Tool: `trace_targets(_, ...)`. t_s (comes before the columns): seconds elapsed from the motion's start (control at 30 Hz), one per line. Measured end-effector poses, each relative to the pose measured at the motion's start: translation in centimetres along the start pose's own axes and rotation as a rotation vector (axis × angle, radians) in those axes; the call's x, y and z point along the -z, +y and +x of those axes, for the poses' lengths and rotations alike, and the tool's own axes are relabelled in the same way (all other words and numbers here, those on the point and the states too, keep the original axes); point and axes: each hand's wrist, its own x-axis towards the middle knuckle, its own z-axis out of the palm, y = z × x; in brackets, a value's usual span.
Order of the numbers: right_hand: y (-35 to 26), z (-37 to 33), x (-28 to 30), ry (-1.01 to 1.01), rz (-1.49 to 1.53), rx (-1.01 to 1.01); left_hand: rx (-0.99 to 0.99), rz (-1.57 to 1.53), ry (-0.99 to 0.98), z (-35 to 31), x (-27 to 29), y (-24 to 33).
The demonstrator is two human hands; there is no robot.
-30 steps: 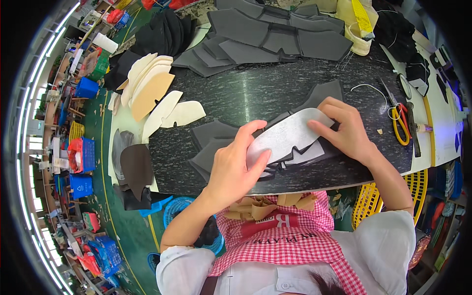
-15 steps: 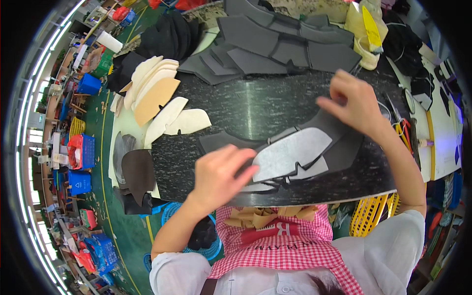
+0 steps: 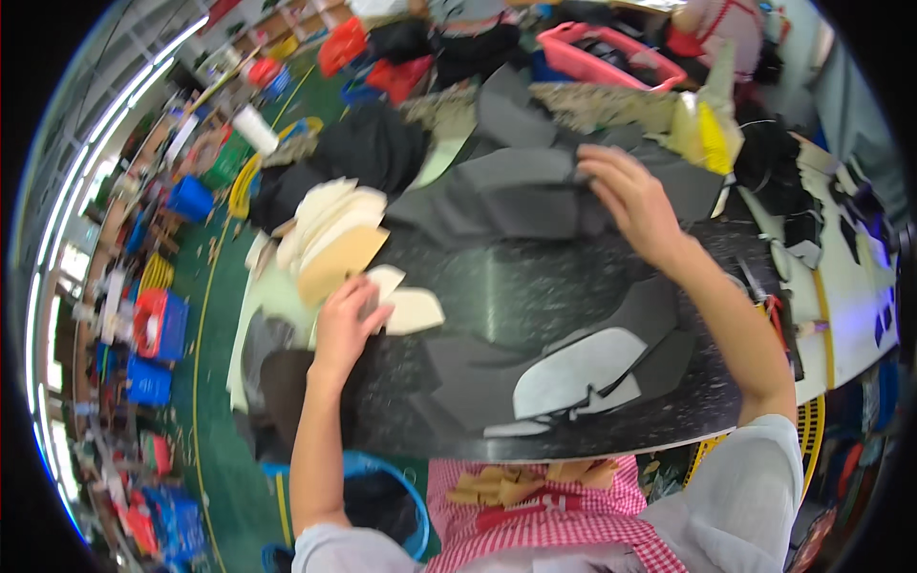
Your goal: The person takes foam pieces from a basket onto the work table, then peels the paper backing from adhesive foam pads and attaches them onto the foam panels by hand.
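My left hand point(image 3: 346, 327) is at the near edge of the cream cut pieces, thumb and fingertips closed on a small cream piece point(image 3: 385, 280). Another cream piece point(image 3: 414, 311) lies just right of it. My right hand point(image 3: 632, 202) reaches over the pile of dark grey foam-like cut pieces point(image 3: 516, 186), its fingers stretched out and blurred, fingertips on a piece's edge. The thumb is hidden. Near the front of the black table lies a notched pale grey-white piece point(image 3: 578, 371) on dark grey pieces point(image 3: 458, 382), untouched.
A fanned stack of cream and tan pieces point(image 3: 334, 239) stands at left, black pieces point(image 3: 373, 148) behind it. Dark brown pieces point(image 3: 287, 382) lie at the front left. Scissors point(image 3: 750, 277) rest at right. A blue basket point(image 3: 415, 506) sits below the table; a pink crate point(image 3: 611, 57) stands beyond.
Both hands have left the pale notched piece area. My left hand went left to the cream pieces; my right hand went far-left onto the grey pile. The view has tilted up.
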Motion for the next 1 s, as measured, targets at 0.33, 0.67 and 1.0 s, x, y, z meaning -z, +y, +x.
trace_targets(0.33,-12.8,-11.2,3.9,-0.589,0.042,0.025,-0.128,0.150,0.186,0.9,0.9,0.6)
trace_targets(0.67,-19.1,-9.9,3.1,-0.288,1.355,-0.656,-0.722,0.035,0.198,-4.8,4.4,17.1)
trace_targets(1.0,-20.7,-9.7,5.2,-0.391,1.348,-0.254,-0.539,-0.734,-0.407,-4.4,6.0,19.7)
